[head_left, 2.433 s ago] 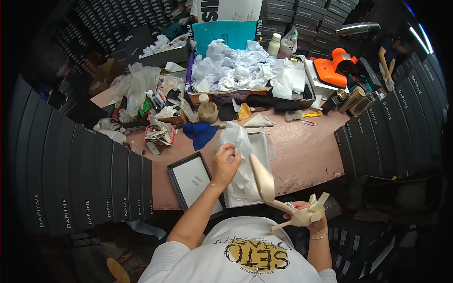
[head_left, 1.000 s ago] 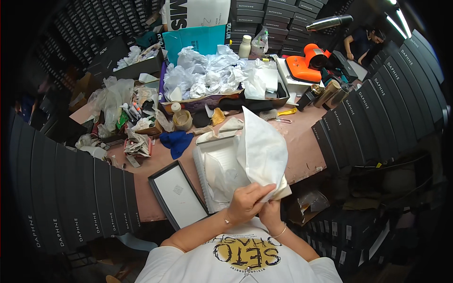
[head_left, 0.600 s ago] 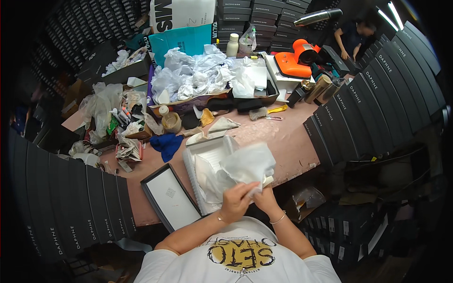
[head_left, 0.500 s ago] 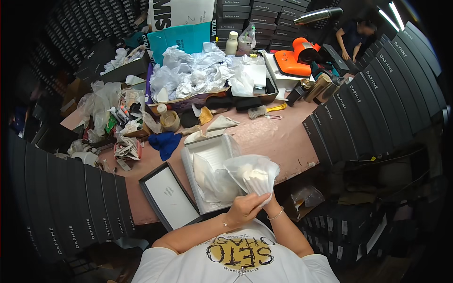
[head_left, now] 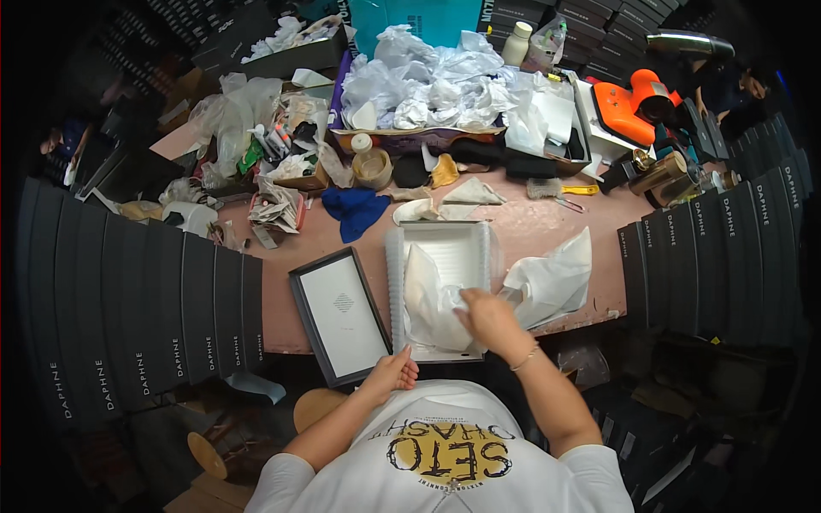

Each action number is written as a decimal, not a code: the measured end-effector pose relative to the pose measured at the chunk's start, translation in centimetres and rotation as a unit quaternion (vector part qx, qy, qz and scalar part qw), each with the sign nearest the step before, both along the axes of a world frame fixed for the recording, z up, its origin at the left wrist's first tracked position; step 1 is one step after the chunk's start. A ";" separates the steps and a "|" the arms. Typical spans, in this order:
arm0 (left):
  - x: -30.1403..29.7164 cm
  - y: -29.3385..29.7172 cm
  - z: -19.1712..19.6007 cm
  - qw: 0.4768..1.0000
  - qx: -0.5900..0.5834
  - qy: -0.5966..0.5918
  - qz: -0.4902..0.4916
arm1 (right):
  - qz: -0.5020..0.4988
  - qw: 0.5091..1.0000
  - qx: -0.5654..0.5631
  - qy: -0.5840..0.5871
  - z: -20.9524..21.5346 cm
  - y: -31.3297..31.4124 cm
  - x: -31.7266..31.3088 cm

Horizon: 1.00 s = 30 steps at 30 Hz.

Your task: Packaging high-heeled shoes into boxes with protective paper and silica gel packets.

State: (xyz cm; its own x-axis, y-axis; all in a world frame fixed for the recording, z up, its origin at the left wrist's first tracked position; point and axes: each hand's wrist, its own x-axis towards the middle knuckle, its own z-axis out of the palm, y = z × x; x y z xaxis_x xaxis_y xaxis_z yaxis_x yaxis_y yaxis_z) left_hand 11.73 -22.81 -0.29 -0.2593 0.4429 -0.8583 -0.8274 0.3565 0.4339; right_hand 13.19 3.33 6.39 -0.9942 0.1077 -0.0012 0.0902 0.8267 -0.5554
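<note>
Shoebox [head_left: 395, 286] stands open on the pink bench [head_left: 543, 227] in front of the person, with white wrapping paper [head_left: 422, 299] lying inside it, mostly along the left half. The right hand [head_left: 494, 325] reaches over the box's right wall, fingertips at that paper — whether its grip is pinching the sheet or only touching it, I cannot tell. The left hand [head_left: 393, 374] is just beside the near left corner, its grip released, fingers loosely curled around nothing visible. Left of the box, a dark-rimmed lid [head_left: 340, 316] lies slanted, pale inside upward. To the right, a white paper bundle [head_left: 554, 278] rests near the right hand. Behind are a blue cloth [head_left: 355, 211], a yellow-handled brush [head_left: 580, 190] and — farther back — a carton heaped with crumpled paper [head_left: 428, 81].
</note>
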 end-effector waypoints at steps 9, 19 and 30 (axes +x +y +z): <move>0.8 0.0 -4.9 0.989 -0.032 0.034 0.140 | -0.049 0.993 -0.086 -0.064 -12.7 -3.8 2.3; -0.5 5.0 2.5 0.687 0.190 0.657 -0.244 | -0.040 0.989 -0.126 0.063 -10.3 -2.4 3.9; -3.3 10.2 0.3 0.572 0.027 0.704 -0.421 | -0.263 0.942 0.197 0.065 -4.3 8.5 0.0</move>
